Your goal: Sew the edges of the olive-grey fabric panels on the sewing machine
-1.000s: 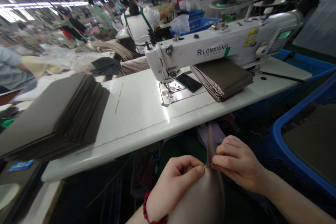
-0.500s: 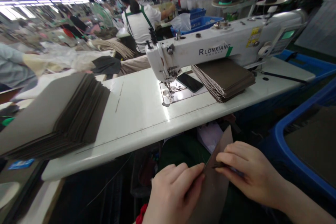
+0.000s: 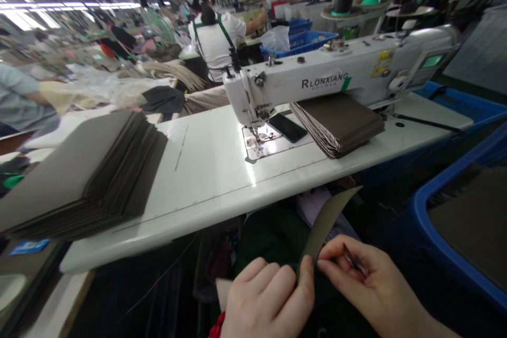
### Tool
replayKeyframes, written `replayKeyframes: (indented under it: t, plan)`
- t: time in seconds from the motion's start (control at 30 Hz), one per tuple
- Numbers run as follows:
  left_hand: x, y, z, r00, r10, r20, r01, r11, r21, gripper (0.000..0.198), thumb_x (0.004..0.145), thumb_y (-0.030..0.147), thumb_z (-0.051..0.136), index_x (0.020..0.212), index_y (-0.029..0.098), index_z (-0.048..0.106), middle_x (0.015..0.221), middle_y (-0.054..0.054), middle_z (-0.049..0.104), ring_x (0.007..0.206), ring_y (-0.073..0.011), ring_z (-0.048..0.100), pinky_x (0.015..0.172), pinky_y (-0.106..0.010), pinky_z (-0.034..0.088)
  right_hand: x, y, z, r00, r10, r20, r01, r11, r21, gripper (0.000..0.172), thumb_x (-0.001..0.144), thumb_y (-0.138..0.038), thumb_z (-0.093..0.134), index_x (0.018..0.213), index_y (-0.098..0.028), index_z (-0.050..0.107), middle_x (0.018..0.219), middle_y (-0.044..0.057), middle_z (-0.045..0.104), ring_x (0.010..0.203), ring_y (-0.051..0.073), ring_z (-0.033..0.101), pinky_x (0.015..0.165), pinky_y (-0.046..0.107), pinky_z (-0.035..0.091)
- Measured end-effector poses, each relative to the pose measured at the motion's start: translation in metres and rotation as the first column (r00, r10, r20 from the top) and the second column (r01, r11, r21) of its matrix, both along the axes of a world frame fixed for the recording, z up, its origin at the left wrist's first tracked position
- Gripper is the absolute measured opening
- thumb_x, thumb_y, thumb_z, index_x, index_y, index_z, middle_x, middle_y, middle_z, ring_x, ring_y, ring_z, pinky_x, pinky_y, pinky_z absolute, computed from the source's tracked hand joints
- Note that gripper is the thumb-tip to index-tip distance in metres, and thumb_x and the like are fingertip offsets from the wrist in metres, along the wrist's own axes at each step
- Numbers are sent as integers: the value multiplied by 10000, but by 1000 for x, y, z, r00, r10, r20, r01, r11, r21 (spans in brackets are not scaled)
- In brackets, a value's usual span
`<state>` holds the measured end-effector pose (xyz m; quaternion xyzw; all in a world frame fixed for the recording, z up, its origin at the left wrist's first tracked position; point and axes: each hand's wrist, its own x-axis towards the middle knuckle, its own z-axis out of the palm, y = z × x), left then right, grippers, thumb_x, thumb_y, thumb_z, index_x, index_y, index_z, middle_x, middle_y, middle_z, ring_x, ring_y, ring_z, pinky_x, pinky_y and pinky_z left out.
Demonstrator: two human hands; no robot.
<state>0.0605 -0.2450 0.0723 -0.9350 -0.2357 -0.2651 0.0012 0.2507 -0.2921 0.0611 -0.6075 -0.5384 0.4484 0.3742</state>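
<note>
Below the table's front edge, my left hand (image 3: 273,290) is closed on a brown-olive fabric panel (image 3: 327,219), thumb pressed along its edge. The panel stands tilted and slightly curved, its far corner rising to the upper right. My right hand (image 3: 366,280) is closed beside it, thumb and forefinger pinched at the panel's edge near my left thumb. Tucked in that hand is a small pointed metal tool (image 3: 352,260) that looks like thread snips. Whether the right fingertips also pinch a thread is too small to tell.
A sewing machine (image 3: 317,76) stands on the white table (image 3: 206,169). A phone (image 3: 288,128) lies near its needle. Brown panels are stacked under the arm (image 3: 340,121) and at left (image 3: 99,174). At right is a blue bin (image 3: 422,206). A person (image 3: 216,37) sits beyond.
The panel has turned in my hands and now shows its olive side. My right hand has shifted slightly down and right, and the pointed tool now sticks up from it.
</note>
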Motion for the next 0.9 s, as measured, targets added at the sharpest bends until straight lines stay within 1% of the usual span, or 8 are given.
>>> replayKeyframes:
  t: [0.1,0.2,0.33,0.47,0.6,0.67,0.73,0.9]
  plan:
    - [2,0,0,1000,-5,6,5,1000,2,209,947,74,451,1053,82,630,564,22,467,497,-96,412,510,-300,224,-4,1,-4,998,-52,-29,53,998,18,124,840,-280,539,740,-209,558,576,-60,348,500,101,377,448,198,365]
    - [2,-1,-4,999,1,43,-1,1000,-16,176,925,76,513,1059,89,626,571,24,476,509,-97,411,517,-300,225,-8,0,-12,996,-82,-47,85,994,72,72,790,-200,546,725,-214,516,571,-67,358,481,92,390,440,183,372]
    - [2,-2,-11,997,11,79,-8,999,-34,195,883,77,594,1076,90,624,589,26,496,526,-99,419,521,-299,232,-12,0,-22,992,-111,-67,121,977,178,96,727,-138,550,691,-211,499,533,-79,355,436,76,371,402,166,332]
    - [3,-4,-13,989,10,145,-8,1000,-21,150,869,69,611,1015,79,645,570,30,481,507,-98,400,507,-297,224,-14,0,-29,996,-92,-17,93,960,265,142,698,-82,527,652,-208,481,512,-88,330,415,60,337,391,157,290]
    - [4,-5,-14,987,36,159,-24,997,-77,110,858,61,621,961,93,646,564,31,478,500,-99,403,500,-290,233,-11,-2,-36,999,-49,21,39,941,337,174,664,-45,520,653,-211,469,518,-89,333,430,57,337,401,158,270]
    - [4,-5,-15,985,38,169,-21,995,-101,111,854,63,622,958,97,642,562,31,485,493,-100,407,493,-288,239,-10,-3,-38,999,-29,18,21,943,331,187,642,-30,516,660,-212,475,527,-86,343,440,57,344,403,159,262]
    - [5,-5,-16,982,24,186,-3,994,-110,119,858,70,614,973,90,637,566,27,498,487,-100,415,485,-288,247,-10,-4,-39,999,-28,-21,33,958,286,184,630,-33,509,659,-212,478,531,-82,356,441,58,351,398,160,259]
    - [6,-6,-14,977,-1,213,14,998,-57,117,841,49,610,952,77,636,537,33,485,460,-98,412,466,-280,257,-8,-1,-32,983,-42,-178,76,980,184,137,614,-87,513,637,-214,466,536,-71,392,444,66,380,401,166,294]
